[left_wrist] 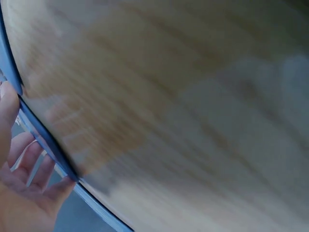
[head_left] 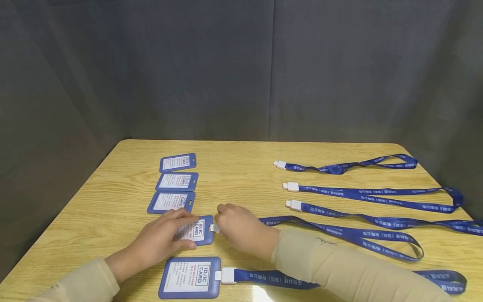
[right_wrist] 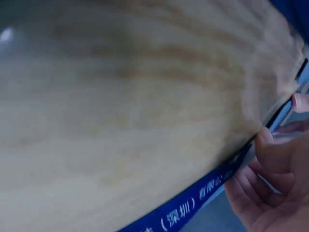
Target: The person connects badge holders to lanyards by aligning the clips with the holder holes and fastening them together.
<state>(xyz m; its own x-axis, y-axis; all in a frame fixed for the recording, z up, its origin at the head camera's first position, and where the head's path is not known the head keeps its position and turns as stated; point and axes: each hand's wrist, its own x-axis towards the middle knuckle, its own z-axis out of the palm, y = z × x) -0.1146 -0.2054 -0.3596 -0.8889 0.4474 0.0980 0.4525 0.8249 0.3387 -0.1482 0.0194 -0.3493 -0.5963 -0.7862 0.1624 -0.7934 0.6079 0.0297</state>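
In the head view my left hand (head_left: pixel 160 235) grips a blue ID card holder (head_left: pixel 204 230) by its long edges, covering its left part. Fingers and thumb on opposite edges of a blue holder (left_wrist: pixel 48 140) also show in the left wrist view. My right hand (head_left: pixel 243 230) pinches the white clip (head_left: pixel 214 227) of a blue lanyard (head_left: pixel 377 241), at the holder's slotted end. The clip's tip meets the slot; whether it is hooked through is hidden. In the right wrist view the printed lanyard strap (right_wrist: pixel 183 208) runs from beneath the right hand's fingers (right_wrist: pixel 275 154).
Nearer me, another card holder (head_left: pixel 188 277) has a white clip (head_left: pixel 227 275) with its lanyard attached. Three holders, including the farthest holder (head_left: pixel 178 162), lie at back left. Three lanyards, including the farthest lanyard (head_left: pixel 339 168), lie at right on the wooden table (head_left: pixel 234 167).
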